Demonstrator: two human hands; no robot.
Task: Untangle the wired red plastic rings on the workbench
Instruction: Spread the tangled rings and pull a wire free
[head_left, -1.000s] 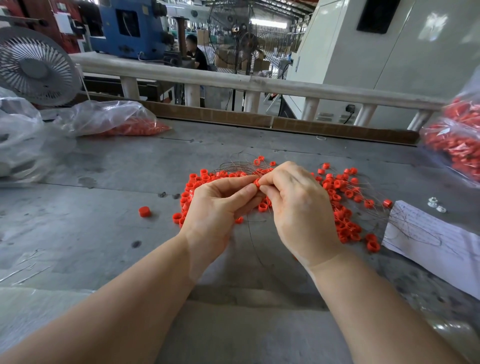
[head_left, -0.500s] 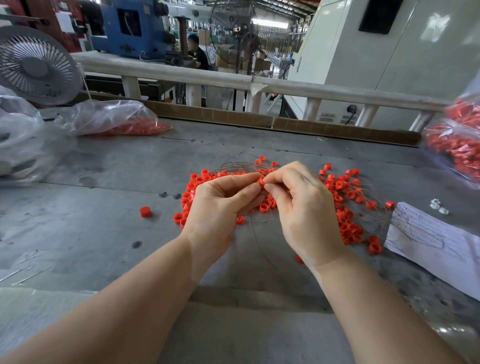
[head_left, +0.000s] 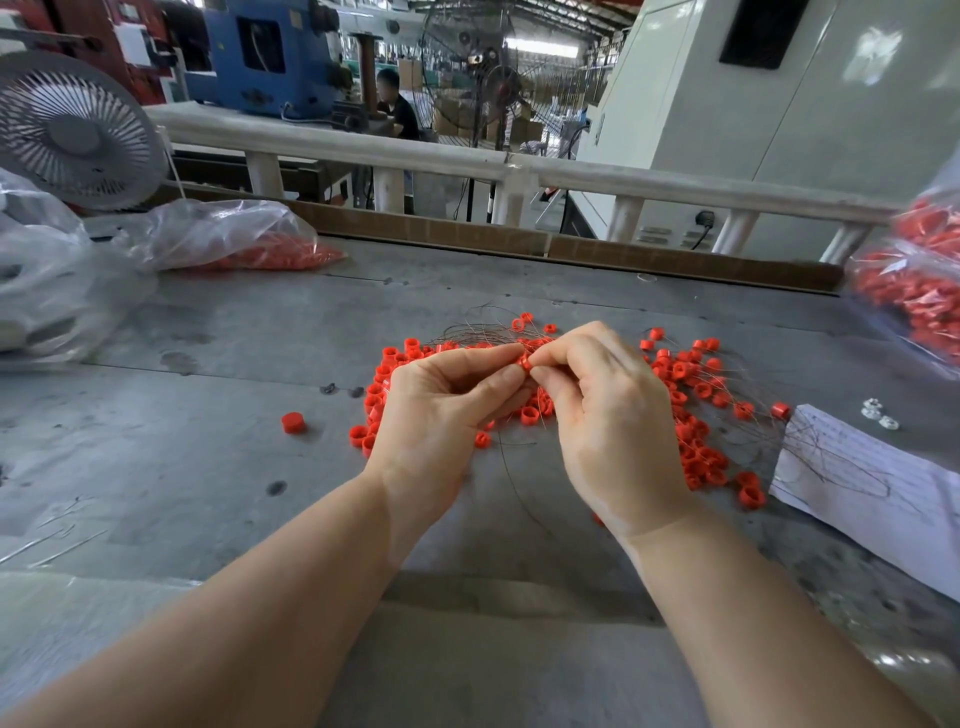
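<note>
Fingertips of the left hand (head_left: 441, 410) and right hand (head_left: 608, 415) pinch one red ring (head_left: 523, 362) above the wired ring pile (head_left: 685, 415) on the worktop (head_left: 208, 467), likely to work it free.

The left hand (head_left: 441, 410) and right hand (head_left: 613, 415) cover the middle of the pile of red rings (head_left: 696, 415), so the tangle there is hidden. The thin wires (head_left: 483, 332) are too fine to follow. The bag of rings (head_left: 914, 291) is blurred and cut by the right edge.
</note>
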